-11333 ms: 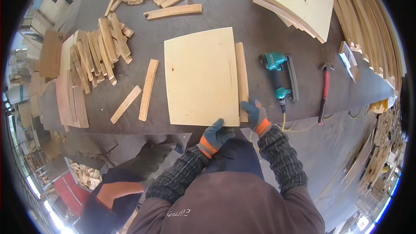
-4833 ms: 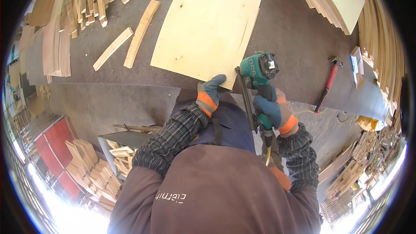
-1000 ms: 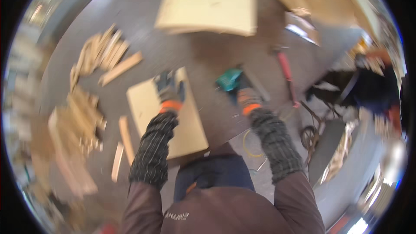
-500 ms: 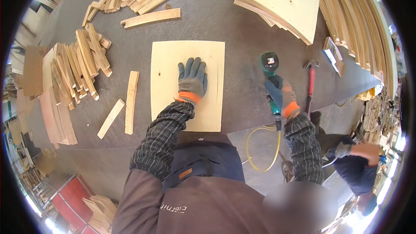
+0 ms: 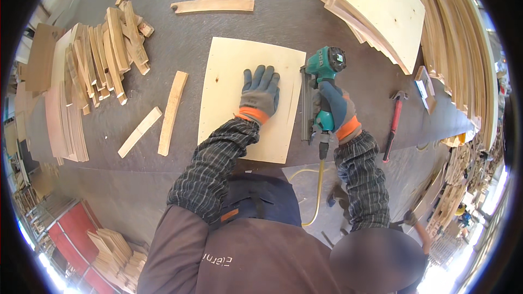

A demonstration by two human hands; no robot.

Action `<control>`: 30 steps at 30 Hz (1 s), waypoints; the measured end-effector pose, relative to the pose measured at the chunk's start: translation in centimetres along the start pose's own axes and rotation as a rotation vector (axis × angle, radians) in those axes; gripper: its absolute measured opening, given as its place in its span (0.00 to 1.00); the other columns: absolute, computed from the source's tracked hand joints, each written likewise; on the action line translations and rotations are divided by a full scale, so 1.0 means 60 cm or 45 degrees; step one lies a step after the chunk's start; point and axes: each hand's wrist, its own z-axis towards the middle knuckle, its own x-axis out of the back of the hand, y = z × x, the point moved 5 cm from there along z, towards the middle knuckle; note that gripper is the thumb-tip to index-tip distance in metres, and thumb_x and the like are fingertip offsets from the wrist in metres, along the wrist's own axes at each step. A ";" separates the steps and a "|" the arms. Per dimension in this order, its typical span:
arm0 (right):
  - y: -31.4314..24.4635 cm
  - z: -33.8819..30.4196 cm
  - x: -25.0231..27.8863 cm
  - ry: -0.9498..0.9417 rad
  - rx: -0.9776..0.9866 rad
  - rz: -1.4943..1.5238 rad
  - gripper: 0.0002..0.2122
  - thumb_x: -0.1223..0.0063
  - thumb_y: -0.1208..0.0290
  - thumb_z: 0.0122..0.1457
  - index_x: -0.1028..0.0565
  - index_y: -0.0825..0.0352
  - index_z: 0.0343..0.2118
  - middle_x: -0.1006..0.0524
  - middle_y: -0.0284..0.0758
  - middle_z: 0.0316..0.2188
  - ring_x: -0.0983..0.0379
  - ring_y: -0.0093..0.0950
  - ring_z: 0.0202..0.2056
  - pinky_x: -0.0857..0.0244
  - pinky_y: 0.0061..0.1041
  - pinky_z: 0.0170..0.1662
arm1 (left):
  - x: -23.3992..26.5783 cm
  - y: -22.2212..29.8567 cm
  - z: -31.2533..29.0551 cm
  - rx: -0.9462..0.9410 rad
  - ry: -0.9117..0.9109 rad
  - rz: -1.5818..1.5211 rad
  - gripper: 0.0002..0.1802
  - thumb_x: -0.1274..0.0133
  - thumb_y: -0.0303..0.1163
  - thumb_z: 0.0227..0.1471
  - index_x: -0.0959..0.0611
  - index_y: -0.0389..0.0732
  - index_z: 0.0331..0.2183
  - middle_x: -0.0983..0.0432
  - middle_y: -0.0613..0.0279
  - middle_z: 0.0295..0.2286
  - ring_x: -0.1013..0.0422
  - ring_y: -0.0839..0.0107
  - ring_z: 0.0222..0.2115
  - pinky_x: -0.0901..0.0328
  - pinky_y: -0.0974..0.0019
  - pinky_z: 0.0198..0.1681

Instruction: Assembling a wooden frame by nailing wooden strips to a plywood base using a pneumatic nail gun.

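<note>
Flat on a pale plywood panel (image 5: 223, 109) rests my left hand (image 5: 260, 95), gloved in grey with an orange cuff, its fingers stretched out. My right hand (image 5: 335, 108), in a matching glove, is wrapped round the handle of a green pneumatic nail gun (image 5: 322, 64). The gun's long dark magazine lies along the right edge of the panel; whether it touches the panel I cannot tell. A yellow air hose (image 5: 320, 185) runs from the handle's end down past the table edge. Two loose wooden strips (image 5: 173, 113) lie left of the panel.
Piles of wooden strips (image 5: 109, 57) and thin boards (image 5: 65, 122) are at the left. Plywood sheets (image 5: 381, 8) are stacked at the far right, beside long curved slats (image 5: 444, 38). A red-handled hammer (image 5: 394, 125) lies right of the nail gun. Another person's arm (image 5: 420, 234) shows at lower right.
My right hand has brought the nail gun left to the panel's right edge and turned it so its magazine shows. The panel sits slightly rotated, with my left hand still on it.
</note>
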 end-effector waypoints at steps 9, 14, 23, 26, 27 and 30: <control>0.003 -0.007 -0.015 0.055 0.011 -0.121 0.13 0.41 0.59 0.65 0.20 0.65 0.41 0.21 0.31 0.25 0.25 0.22 0.22 0.29 0.25 0.24 | -0.003 -0.002 -0.004 0.012 -0.023 -0.008 0.24 0.49 0.38 0.63 0.20 0.39 0.57 0.32 0.50 0.63 0.40 0.47 0.66 0.52 0.32 0.70; 0.016 -0.032 -0.023 0.075 -0.055 -0.124 0.13 0.41 0.59 0.66 0.20 0.65 0.41 0.22 0.30 0.25 0.26 0.22 0.22 0.29 0.24 0.25 | -0.001 -0.007 -0.006 0.024 -0.023 -0.013 0.24 0.49 0.38 0.63 0.20 0.39 0.57 0.32 0.51 0.63 0.40 0.48 0.66 0.51 0.33 0.70; 0.078 -0.100 -0.036 0.050 -0.081 -0.059 0.11 0.43 0.62 0.66 0.21 0.67 0.39 0.23 0.30 0.25 0.27 0.20 0.24 0.31 0.22 0.27 | 0.004 -0.006 -0.005 -0.004 0.096 -0.044 0.22 0.46 0.36 0.59 0.17 0.36 0.52 0.29 0.51 0.59 0.37 0.49 0.63 0.48 0.34 0.66; 0.089 -0.123 -0.038 0.114 -0.074 -0.177 0.11 0.43 0.63 0.66 0.22 0.67 0.39 0.23 0.30 0.25 0.26 0.20 0.24 0.32 0.22 0.27 | -0.006 -0.011 -0.008 0.020 0.032 -0.024 0.23 0.47 0.38 0.62 0.19 0.39 0.55 0.31 0.52 0.61 0.40 0.50 0.65 0.50 0.34 0.68; 0.097 -0.131 -0.037 0.081 -0.093 -0.154 0.12 0.47 0.65 0.68 0.22 0.69 0.44 0.24 0.31 0.25 0.26 0.21 0.24 0.31 0.23 0.28 | -0.012 -0.013 -0.009 0.036 -0.035 0.007 0.23 0.49 0.40 0.64 0.20 0.42 0.57 0.33 0.54 0.64 0.42 0.50 0.67 0.51 0.34 0.70; 0.131 -0.150 -0.032 0.030 -0.102 -0.137 0.14 0.52 0.67 0.70 0.24 0.72 0.49 0.24 0.32 0.25 0.26 0.23 0.24 0.30 0.23 0.28 | -0.013 -0.013 -0.007 0.036 -0.018 0.008 0.23 0.49 0.40 0.64 0.20 0.42 0.57 0.33 0.54 0.63 0.41 0.51 0.67 0.51 0.34 0.70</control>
